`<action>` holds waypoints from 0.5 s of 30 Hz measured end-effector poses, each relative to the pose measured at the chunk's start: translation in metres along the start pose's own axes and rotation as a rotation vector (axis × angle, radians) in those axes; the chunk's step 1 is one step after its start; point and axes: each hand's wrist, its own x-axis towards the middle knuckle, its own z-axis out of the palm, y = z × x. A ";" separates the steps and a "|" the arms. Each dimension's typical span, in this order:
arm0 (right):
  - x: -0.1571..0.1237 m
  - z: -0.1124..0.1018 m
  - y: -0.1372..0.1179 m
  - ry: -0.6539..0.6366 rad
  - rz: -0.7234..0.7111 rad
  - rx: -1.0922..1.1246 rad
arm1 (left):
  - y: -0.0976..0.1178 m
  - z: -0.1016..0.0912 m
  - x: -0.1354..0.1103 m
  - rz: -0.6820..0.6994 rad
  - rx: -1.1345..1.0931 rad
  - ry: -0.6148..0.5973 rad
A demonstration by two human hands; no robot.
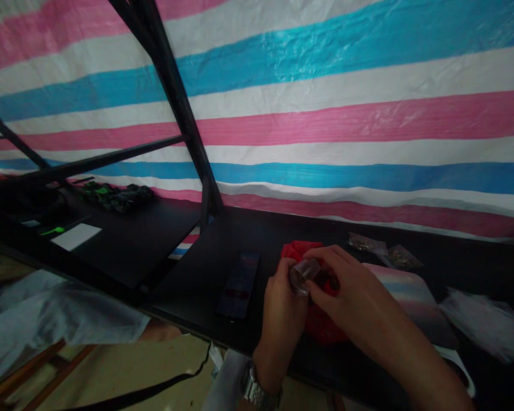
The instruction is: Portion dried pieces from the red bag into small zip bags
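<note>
My left hand (pixel 282 311), with a metal watch at the wrist, is closed round a small clear roll of tape (pixel 303 275) held above the black table (pixel 205 274). My right hand (pixel 360 302) pinches the same roll from the right, fingers pressed together. Under and behind both hands lies a red bundle (pixel 319 325), partly hidden by them.
A dark phone (pixel 240 284) lies flat left of my hands. Two small clear bags (pixel 383 249) sit near the striped tarp wall (pixel 325 114). A shiny sheet (pixel 411 297) and crumpled clear plastic (pixel 484 325) lie right. A black frame post (pixel 184 114) rises left; another person's sleeve (pixel 47 319) is lower left.
</note>
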 end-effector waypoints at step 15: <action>0.001 0.008 -0.002 0.018 0.016 -0.015 | -0.010 -0.002 -0.002 0.141 0.218 -0.022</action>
